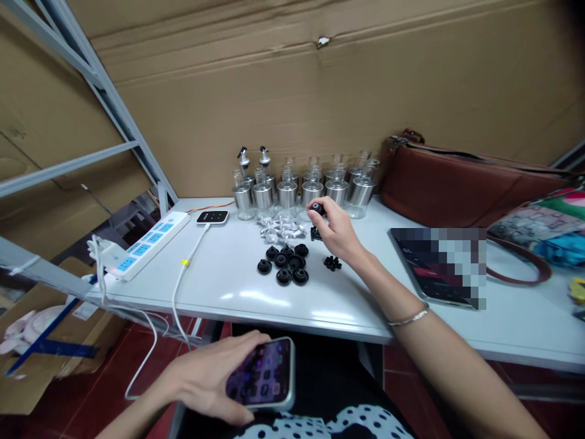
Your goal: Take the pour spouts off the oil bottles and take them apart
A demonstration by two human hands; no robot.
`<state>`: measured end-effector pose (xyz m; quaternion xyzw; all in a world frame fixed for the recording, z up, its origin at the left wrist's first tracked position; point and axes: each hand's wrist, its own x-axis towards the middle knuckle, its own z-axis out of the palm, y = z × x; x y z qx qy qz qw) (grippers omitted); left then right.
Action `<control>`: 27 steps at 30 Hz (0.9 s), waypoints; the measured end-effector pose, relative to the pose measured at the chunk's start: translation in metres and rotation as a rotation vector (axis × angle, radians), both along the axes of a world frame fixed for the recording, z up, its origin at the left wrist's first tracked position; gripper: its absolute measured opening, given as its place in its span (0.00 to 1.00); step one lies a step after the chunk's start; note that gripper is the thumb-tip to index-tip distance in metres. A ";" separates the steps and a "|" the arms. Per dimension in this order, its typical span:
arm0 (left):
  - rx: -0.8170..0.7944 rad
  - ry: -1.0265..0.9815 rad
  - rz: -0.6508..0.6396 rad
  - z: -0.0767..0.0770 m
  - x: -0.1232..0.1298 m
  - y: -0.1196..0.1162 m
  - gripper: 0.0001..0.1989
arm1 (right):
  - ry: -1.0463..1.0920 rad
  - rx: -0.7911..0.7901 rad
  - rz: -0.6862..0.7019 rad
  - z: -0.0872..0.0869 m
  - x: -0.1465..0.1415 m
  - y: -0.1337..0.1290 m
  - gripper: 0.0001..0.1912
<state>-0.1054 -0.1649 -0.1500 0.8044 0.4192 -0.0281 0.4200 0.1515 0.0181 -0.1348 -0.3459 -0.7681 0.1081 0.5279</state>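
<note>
My left hand (214,378) is closed around a smartphone (265,375) with a lit screen, held over my lap in front of the table edge. Above the table, my right hand (336,225) pinches a round black stopper (316,208) between thumb and fingers. Just below that hand lie some black parts (315,234), partly covered by it. Several similar black stoppers (281,261) are grouped at the middle of the table. Beside them sits a small pile of black pieces (333,263). Silvery-white spout parts (280,229) lie heaped behind the stoppers.
Glass bottles with metal sleeves (287,194) line the back, two with pourer tops (264,157). A power strip (150,244) and a small cabled device (212,217) are on the left. A tablet (420,262) and a brown leather bag (457,183) occupy the right.
</note>
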 end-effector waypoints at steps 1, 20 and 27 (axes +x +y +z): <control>0.042 -0.007 0.039 0.009 -0.012 -0.005 0.46 | -0.002 -0.001 0.000 0.000 0.000 0.000 0.07; 0.601 0.652 0.995 0.006 -0.139 0.106 0.44 | -0.021 -0.027 0.000 0.000 0.000 -0.001 0.07; 0.671 0.747 0.904 -0.005 -0.130 0.109 0.38 | -0.014 -0.022 0.013 0.000 -0.001 -0.001 0.08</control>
